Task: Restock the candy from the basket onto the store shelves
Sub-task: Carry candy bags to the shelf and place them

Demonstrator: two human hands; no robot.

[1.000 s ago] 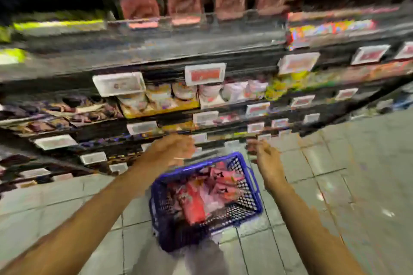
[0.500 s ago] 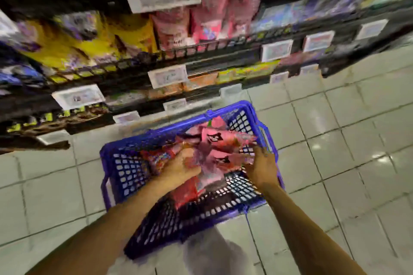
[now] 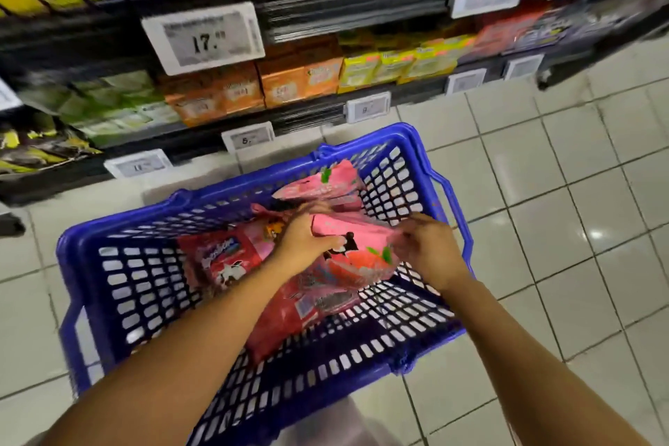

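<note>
Hands, left hand (image 3: 302,241) and right hand (image 3: 427,252), fingers gripping pink candy bag (image 3: 353,232) inside blue basket (image 3: 90,264); shelves (image 3: 325,22) beyond.

Both hands grip one pink candy bag (image 3: 347,233) inside a blue basket (image 3: 416,170): left hand (image 3: 302,241) at its left edge, right hand (image 3: 427,250) at its right.

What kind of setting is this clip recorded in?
Most likely a shop aisle, a grocery or convenience store. Black shelves carry rows of boxed sweets with electronic price tags clipped to the edges, and a blue shopping basket of pink candy bags sits on the tiled floor.
</note>
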